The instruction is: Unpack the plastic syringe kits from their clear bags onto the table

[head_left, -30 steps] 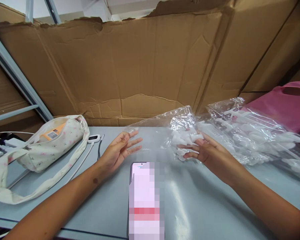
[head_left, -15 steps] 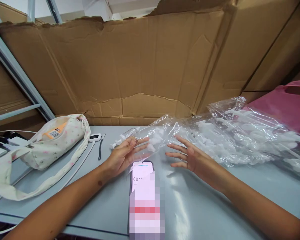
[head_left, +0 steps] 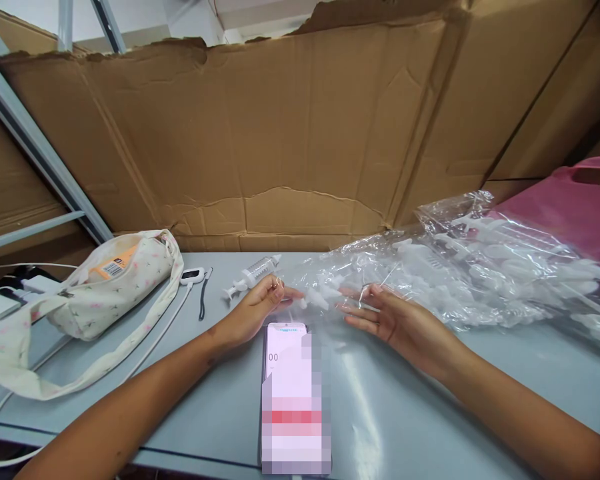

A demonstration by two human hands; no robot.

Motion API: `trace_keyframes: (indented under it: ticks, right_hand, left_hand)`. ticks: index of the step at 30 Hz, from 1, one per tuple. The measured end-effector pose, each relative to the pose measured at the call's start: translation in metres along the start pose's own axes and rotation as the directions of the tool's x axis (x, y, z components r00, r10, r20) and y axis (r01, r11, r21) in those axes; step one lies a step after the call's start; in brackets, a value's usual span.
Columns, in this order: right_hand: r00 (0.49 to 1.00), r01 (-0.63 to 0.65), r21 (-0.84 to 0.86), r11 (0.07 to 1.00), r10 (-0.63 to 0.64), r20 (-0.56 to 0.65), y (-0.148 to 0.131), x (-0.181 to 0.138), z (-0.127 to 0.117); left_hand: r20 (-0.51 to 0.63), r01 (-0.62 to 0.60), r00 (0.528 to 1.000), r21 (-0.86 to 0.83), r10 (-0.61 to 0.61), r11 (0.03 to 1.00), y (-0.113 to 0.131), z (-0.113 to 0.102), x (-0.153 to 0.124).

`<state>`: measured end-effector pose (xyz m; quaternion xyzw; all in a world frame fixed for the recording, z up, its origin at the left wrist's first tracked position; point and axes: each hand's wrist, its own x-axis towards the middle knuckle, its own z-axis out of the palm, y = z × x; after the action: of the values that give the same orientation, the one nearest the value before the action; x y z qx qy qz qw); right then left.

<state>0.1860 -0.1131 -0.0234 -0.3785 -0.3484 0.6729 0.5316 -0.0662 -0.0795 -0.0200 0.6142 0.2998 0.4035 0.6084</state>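
Observation:
My left hand (head_left: 263, 303) has its thumb and fingers closed at the left edge of a clear plastic bag (head_left: 365, 257). Small white plastic parts (head_left: 324, 292) lie in the bag's near end, close to the left fingertips. My right hand (head_left: 387, 317) reaches in from the right with fingers stretched and apart, touching the bag's plastic by these parts. More white parts (head_left: 435, 273) fill the rest of the bag to the right. Behind the left hand lies a clear syringe-like piece (head_left: 257, 270) with a white plunger.
A phone (head_left: 287, 373) with a lit timer screen lies on the grey table (head_left: 220, 400). To the left are a floral cloth bag (head_left: 105, 300), a small white device (head_left: 193, 275) and cables. A pink bag (head_left: 555, 200) sits back right; a cardboard wall (head_left: 280, 133) stands behind.
The bag's near end has dropped lower and flatter. Its white parts have shifted slightly right and nearer. My left fingers have drawn together, and my right thumb has come in toward the fingers.

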Motion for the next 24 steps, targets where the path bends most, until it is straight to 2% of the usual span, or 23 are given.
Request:
trace_keyframes:
  ticks: [5,15,19,24]
  right_hand:
    - [0.995,0.09,-0.071,0.993,-0.093,-0.037,-0.004,0.003,-0.005]
    - [0.979,0.152,-0.172,0.973,-0.172,-0.112,-0.012,0.007,-0.011]
    - [0.962,0.204,-0.182,0.962,-0.231,-0.144,-0.018,0.006,-0.01]
    - [0.926,0.31,-0.243,0.919,-0.35,-0.142,-0.02,0.012,-0.021]
  left_hand:
    - [-0.036,-0.017,0.999,0.142,0.022,0.99,-0.006,-0.007,0.003]
    - [-0.027,0.019,1.0,0.353,-0.01,0.935,-0.007,-0.01,0.001]
    - [-0.047,0.02,0.999,0.394,-0.002,0.919,-0.005,-0.011,0.001]
    - [-0.054,0.02,0.999,0.387,0.001,0.922,-0.006,-0.012,0.001]
